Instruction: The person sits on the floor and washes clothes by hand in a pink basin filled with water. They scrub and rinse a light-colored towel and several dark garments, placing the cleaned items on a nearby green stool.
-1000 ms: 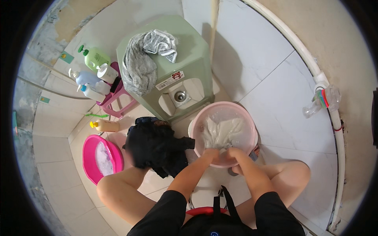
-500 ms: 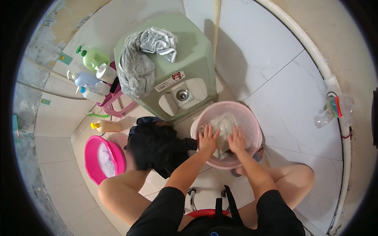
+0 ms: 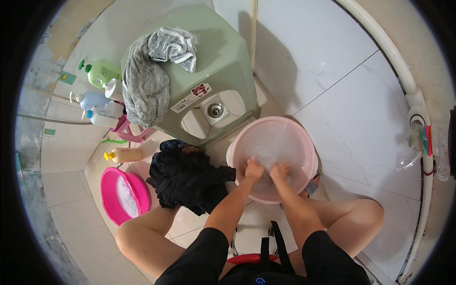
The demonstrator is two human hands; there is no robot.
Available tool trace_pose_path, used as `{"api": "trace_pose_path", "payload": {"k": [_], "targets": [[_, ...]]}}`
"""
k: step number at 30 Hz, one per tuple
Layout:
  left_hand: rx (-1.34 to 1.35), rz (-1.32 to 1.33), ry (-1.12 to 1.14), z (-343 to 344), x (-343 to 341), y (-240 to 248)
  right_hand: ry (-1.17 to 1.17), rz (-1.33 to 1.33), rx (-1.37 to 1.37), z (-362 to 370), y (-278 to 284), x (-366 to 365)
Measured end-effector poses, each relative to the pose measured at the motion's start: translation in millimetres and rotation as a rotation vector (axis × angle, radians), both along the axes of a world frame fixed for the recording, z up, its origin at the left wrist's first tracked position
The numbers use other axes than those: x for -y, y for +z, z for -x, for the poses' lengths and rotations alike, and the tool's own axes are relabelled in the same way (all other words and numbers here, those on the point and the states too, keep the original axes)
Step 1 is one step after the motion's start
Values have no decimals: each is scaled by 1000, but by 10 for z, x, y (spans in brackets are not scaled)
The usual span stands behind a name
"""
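Cloudy, bubbly water fills a pale pink basin (image 3: 308, 137) on the floor in front of me. My left hand (image 3: 254, 170) dips into it near the middle, its fingers curled and partly under the surface. Close beside it, my right hand (image 3: 280, 172) is likewise closed, fingertips hidden in the water. What either hand grips cannot be made out through the murk. The pale cloth seen earlier in this basin is hidden now. A heap of black clothes (image 3: 185, 178) lies on the floor left of the basin, one end reaching its rim.
A green plastic stool (image 3: 221, 52) stands beyond, with a grey cloth (image 3: 145, 85) draped over it. Pump bottles (image 3: 103, 73) crowd a pink stool (image 3: 129, 130) at left. A yellow-capped bottle (image 3: 128, 154) and a bright pink tub (image 3: 110, 199) of suds sit on the floor.
Both hands have gone from spread flat on the pale cloth to curled and lower in the water. The cloth has sunk from sight, and the water now looks cloudy.
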State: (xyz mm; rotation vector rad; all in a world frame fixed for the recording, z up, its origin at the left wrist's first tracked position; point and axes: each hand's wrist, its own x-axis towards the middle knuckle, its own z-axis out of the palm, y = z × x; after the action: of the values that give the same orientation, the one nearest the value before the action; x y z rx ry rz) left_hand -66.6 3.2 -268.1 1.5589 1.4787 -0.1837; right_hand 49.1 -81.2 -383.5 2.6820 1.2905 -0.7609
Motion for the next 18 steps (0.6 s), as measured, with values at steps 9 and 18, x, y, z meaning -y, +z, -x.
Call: {"api": "trace_pose_path", "payload": {"k": [9, 18], "targets": [[864, 794, 774, 335, -169, -15, -804, -730, -806, 913, 1250, -227], [476, -16, 660, 295, -75, 570, -219, -406, -233, 363, 1924, -504]]}}
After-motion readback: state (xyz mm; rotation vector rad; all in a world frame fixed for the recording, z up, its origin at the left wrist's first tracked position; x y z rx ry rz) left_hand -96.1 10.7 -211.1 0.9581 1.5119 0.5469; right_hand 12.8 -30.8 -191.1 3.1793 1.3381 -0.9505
